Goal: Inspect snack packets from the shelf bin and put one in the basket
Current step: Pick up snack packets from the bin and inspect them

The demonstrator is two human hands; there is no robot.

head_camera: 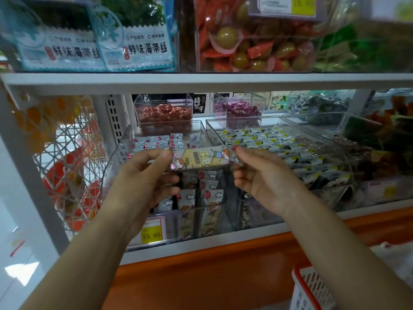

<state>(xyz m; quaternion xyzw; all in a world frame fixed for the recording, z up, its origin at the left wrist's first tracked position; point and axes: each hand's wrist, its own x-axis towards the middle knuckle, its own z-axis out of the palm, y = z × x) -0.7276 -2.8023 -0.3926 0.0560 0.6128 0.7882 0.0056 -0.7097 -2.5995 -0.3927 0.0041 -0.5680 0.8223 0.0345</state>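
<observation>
Above the near end of a clear, hard-plastic shelf bin (116, 162), a narrow, oblong snack packet of glossy foil (204, 158) is stretched almost level between two bare hands. The left hand (145, 173) pinches the packet's left end between thumb and curled fingers; the right hand (261, 175) pinches the right end the same way, its fingertips closed on the crimped edge. The packet has a pale yellow middle panel with dark lettering, cartoon figures with orange hair at either end, and a shiny, slightly creased skin that catches the light.

Under it the bin slopes toward the near side, its walls smooth and transparent with rounded corners. Inside it lie many small silver-grey packets printed with white clouds and red balloons (207, 189) — some flat at the far end, others standing on edge near the front. A yellow paper price tag in a clear holder (152, 234) sits on the bin's front, left of centre.

Just to the right, a second clear plastic bin (245, 120) holds flat packets in white, black and yellow-green (279, 144). A flat white metal shelf board (201, 80) runs across above both bins, and a smooth orange ledge (223, 276) runs below them. At the far left hangs a white wire lattice rack (67, 157). At the near right corner stands a white perforated plastic basket with a red rim (312, 287) — well apart from the packet.
</observation>
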